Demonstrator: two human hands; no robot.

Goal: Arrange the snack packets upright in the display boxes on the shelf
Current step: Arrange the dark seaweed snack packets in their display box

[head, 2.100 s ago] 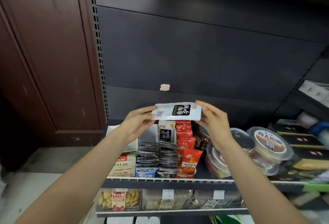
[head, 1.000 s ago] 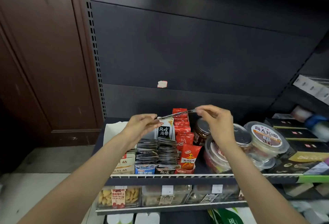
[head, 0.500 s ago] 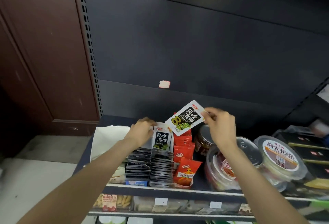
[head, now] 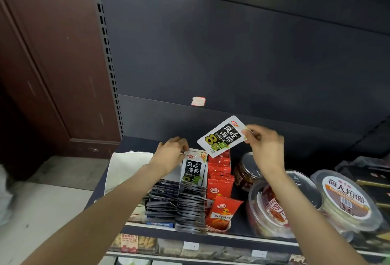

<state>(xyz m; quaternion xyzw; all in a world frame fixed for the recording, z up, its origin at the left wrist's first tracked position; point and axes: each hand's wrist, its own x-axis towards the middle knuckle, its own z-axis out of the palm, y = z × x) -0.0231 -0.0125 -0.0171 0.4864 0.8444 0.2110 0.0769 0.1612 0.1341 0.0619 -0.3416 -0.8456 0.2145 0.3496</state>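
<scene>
Shelf (head: 211, 235) held the box (head: 191, 203) of upright packets, below and to the left of the R grip. L hand (head: 172, 155) rested on the box's back end, fingers curled over the rear card; can't tell if pinching. R hand (head: 264, 146) pinched a packet (head: 222, 136) by its top corner, in air, long axis tilted, low end pointing down-left at the box. R hand nearer the packet, L nearer the slot.

The right hand (head: 266, 148) pinches a tilted seaweed packet (head: 222, 136) above the display box (head: 193, 172); the left hand (head: 169, 153) grips the box's back.
</scene>
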